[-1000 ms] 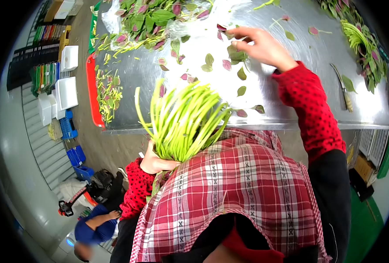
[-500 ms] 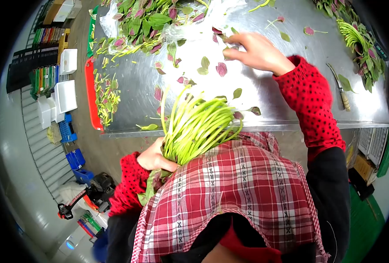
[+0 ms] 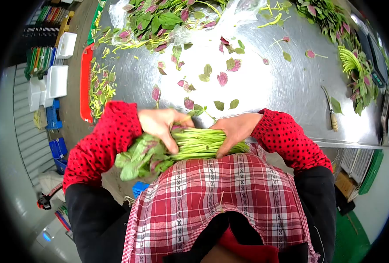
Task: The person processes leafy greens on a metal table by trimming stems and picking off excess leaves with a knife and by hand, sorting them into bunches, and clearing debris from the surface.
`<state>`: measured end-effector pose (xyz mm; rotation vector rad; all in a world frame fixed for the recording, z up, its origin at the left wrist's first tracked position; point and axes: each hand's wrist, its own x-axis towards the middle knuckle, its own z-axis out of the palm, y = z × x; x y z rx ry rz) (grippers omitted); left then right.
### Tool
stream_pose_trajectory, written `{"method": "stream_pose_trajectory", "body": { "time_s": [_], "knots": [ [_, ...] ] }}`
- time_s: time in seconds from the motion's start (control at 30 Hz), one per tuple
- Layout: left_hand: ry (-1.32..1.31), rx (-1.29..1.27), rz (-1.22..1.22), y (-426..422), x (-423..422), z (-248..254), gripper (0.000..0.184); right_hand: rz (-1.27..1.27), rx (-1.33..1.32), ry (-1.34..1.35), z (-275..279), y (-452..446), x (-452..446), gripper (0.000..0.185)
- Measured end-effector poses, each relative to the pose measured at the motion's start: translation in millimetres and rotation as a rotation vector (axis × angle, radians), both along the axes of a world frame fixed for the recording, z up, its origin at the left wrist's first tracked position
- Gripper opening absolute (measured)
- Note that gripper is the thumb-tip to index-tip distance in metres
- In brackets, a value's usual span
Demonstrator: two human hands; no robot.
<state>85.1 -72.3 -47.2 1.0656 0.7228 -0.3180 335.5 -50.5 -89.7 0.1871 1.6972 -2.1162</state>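
A bunch of leafy greens point(image 3: 199, 143) lies sideways in front of the plaid apron, its leaves to the left and its pale green stems to the right. My left hand point(image 3: 161, 125) is wrapped round it where the leaves meet the stems. Round the stems near their right end, my right hand point(image 3: 236, 130) is closed. Loose green and purple leaves point(image 3: 222, 79) are scattered over the metal table point(image 3: 286, 96) just beyond both hands.
A leafy heap point(image 3: 159, 19) with clear plastic point(image 3: 242, 13) lies at the back left. A red crate point(image 3: 85, 83) of trimmings stands at the left edge. On the right are a knife point(image 3: 333, 120), another stem bunch point(image 3: 356, 70) and a dark device point(image 3: 374, 65).
My right hand has come down from the loose leaves and closed on the stems. The bunch has turned from upright to sideways, with my left hand higher. The view has shifted.
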Motion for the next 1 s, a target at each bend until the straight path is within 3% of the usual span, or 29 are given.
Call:
{"method": "stream_pose_trajectory", "body": {
  "time_s": [0.07, 0.1, 0.13, 0.17, 0.23, 0.3, 0.37, 0.43, 0.5, 0.63, 0.7, 0.77, 0.83, 0.9, 0.93, 0.97, 1.0],
  "knots": [
    [0.034, 0.267, 0.053, 19.6, -7.8, 17.7, 0.078, 0.039, -0.071, -0.06, -12.9, -2.3, 6.5, 0.038],
    [0.089, 0.614, 0.207, 18.1, -14.4, 36.1, 0.077, 0.056, -0.069, -0.066, -10.5, -3.9, 11.6, 0.038],
    [0.24, 1.228, 0.068, 19.7, -29.1, 46.0, 0.074, -0.021, -0.032, -0.078, -3.0, -6.3, 17.0, 0.037],
    [0.293, 1.471, 0.148, 21.5, -34.2, 64.7, 0.064, -0.1, 0.004, -0.089, 4.7, -7.5, 21.1, 0.037],
    [0.456, 1.086, 0.181, 0.8, -33.2, 116.2, 0.047, -0.099, 0.06, -0.132, 10.4, -9.7, 25.0, 0.032],
    [0.222, 0.688, 0.24, -33.9, -32.6, 103.8, 0.038, -0.282, 0.034, -0.138, 3.8, -20.0, 27.9, 0.028],
    [0.334, 0.844, -0.024, -68.3, -26.0, 69.7, 0.052, -0.39, -0.042, -0.119, 1.6, -28.0, 25.7, 0.027],
    [0.421, 0.682, 0.008, -75.4, -23.0, 54.4, 0.055, -0.651, -0.289, -0.035, -0.4, -32.9, 21.4, 0.026],
    [0.459, 0.828, 0.178, -81.8, -24.6, 35.7, 0.053, -0.73, -0.349, -0.019, 1.0, -28.6, 12.7, 0.031],
    [0.633, 1.51, 0.539, -97.2, -6.2, -4.4, 0.042, -0.908, -0.33, 0.012, -5.4, -22.6, -10.8, 0.037],
    [0.675, 1.463, 0.575, -114.9, -3.2, -9.5, 0.041, -1.086, -0.417, 0.0, -20.8, -29.2, -16.0, 0.037],
    [0.724, 1.418, 0.606, -126.9, -1.1, -23.7, 0.04, -1.068, -0.433, -0.039, -26.0, -28.6, -13.8, 0.037],
    [0.4, 0.522, 0.924, -137.8, 7.4, -47.2, 0.039, -1.018, -0.465, -0.049, -21.9, -31.5, -14.8, 0.037],
    [0.472, 1.134, 0.743, -134.0, 26.0, -53.6, 0.032, -0.995, -0.448, -0.052, -26.4, -34.7, -14.8, 0.04],
    [0.426, 0.963, 0.761, -129.0, 28.1, -49.6, 0.04, -1.006, -0.458, -0.04, -25.8, -37.6, -15.3, 0.042],
    [0.424, 0.961, 0.766, -123.6, 29.7, -53.0, 0.04, -1.018, -0.468, -0.03, -25.9, -40.5, -15.9, 0.044],
    [0.058, 0.498, 1.045, -116.9, 31.0, -58.2, 0.047, -1.019, -0.479, 0.008, -28.4, -43.3, -16.7, 0.045]
  ]
}}
